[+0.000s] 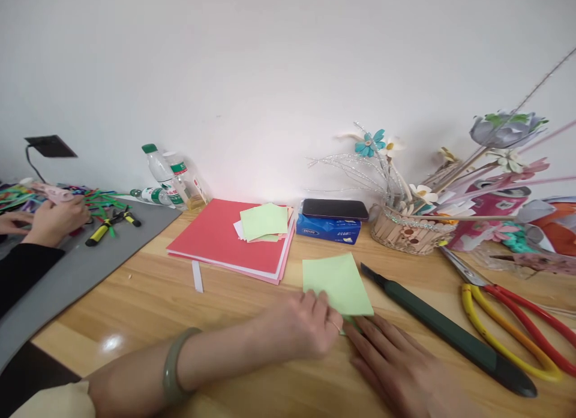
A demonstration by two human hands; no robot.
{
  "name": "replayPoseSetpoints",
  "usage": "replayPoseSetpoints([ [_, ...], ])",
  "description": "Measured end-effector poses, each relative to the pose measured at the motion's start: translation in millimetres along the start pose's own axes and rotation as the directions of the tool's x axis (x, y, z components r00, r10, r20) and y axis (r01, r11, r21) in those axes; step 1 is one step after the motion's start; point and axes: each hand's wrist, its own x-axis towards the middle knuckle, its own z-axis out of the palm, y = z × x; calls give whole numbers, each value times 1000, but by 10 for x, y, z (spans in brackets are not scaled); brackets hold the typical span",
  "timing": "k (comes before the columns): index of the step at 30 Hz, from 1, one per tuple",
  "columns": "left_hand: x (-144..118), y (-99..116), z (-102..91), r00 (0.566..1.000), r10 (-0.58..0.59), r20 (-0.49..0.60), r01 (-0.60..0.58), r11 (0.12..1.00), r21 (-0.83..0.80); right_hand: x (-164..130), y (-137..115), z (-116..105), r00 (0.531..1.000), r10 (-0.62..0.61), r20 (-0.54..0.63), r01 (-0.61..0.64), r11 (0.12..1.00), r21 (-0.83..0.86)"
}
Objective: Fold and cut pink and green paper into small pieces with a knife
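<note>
A light green square of paper point(337, 283) lies on the wooden table in front of me, its near edge folded or doubled. Curled into a loose fist, my left hand point(310, 325) grips the paper's near edge and wears a green bangle on the wrist. My right hand point(396, 364) lies flat with fingers stretched out, the tips touching the paper's near right edge. Just right of the paper is a dark green craft knife point(445, 328), its tip pointing away from me.
Scissors point(508, 322) with red and yellow handles lie at the right. Behind are a blue tissue pack point(328, 229), a phone point(335, 209), a flower basket point(411, 229) and red sheets point(225, 235) under green slips point(264, 220). Left are bottles point(164, 172), pliers point(101, 229) and another person's hands point(60, 217).
</note>
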Motion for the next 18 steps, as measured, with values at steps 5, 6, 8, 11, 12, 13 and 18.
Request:
replayPoseSetpoints([
  [5,20,158,25,998,6,60,0,996,-87,32,2,-47,1000,6,-13,-6,1000,28],
  [6,14,154,25,999,-2,47,7,996,-90,31,11,-56,1000,-7,-10,7,1000,26],
  [8,5,153,21,1000,-18,7,18,996,-93,23,37,-70,999,-33,-3,33,999,43],
  [11,1,182,24,999,-25,-29,22,995,-94,1,80,-71,998,-56,-22,57,995,81],
  [12,1,193,27,999,-20,-31,16,995,-97,-7,92,-65,998,-56,-31,58,995,82],
  [13,3,199,28,999,-15,-33,12,995,-100,-15,102,-58,997,-59,-41,62,995,77],
  [18,20,-69,-83,997,-32,-68,29,999,-39,-57,107,-11,997,-43,-60,46,998,47],
])
